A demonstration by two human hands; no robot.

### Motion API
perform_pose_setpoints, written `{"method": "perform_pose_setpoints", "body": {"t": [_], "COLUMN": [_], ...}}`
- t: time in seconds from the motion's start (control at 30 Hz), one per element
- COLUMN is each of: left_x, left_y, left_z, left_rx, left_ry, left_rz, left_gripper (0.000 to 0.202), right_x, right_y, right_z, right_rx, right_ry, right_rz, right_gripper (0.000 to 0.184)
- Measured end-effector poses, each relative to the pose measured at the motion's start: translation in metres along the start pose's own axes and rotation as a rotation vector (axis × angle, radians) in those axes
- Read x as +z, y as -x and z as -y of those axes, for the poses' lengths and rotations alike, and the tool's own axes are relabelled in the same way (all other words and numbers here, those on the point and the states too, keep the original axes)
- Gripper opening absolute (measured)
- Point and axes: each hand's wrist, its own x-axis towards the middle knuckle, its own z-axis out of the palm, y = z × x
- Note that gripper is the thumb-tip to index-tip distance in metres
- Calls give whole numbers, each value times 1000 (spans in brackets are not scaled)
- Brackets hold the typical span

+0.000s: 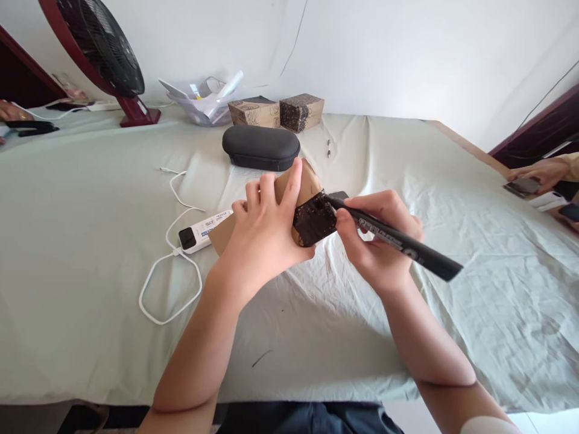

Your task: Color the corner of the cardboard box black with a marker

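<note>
My left hand (266,232) grips a brown cardboard box (307,179), fingers over its top and thumb along its lower edge. The box end that faces right bears a patch scribbled black (315,218). Between the thumb and fingers of my right hand (382,235) is a black marker (398,241), its tip at the upper edge of that black patch. Whether the tip touches the cardboard I cannot tell. Partly hidden behind the box, a dark flat object (338,195) shows. Left of the box lies a white power bank (201,231) with a white cable (147,283).
Beyond my hands are a black zip case (261,146), two drawn-on cardboard boxes (301,113), a clear plastic basket (203,110) and a red fan (136,111). Small items (329,149) lie near the case. Other people's hands (545,173) show at both sides of the cloth-covered table (90,337).
</note>
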Motion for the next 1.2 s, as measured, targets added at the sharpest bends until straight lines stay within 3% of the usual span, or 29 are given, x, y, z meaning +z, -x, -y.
{"method": "perform_pose_setpoints", "body": {"t": [0.3,0.57,0.7,0.83,1.2], "left_x": [-4,-17,-22,-15,-2], "left_y": [2,0,-2,-7,-16], "left_z": [23,42,57,74,72], "left_rx": [153,105,43,46,-17], "left_ry": [110,297,375,454,667], "left_rz": [-44,-10,49,100,221], "left_gripper": [141,146,145,142,135], "right_x": [-4,-3,-4,-4,7], "right_y": [-6,-13,-13,-9,11], "right_z": [-17,-23,-28,-28,-25], "right_rx": [344,476,471,453,30], "right_ry": [-392,-507,-552,-537,-205], "right_rz": [46,30,13,10,-101], "right_gripper": [11,15,16,17,11]}}
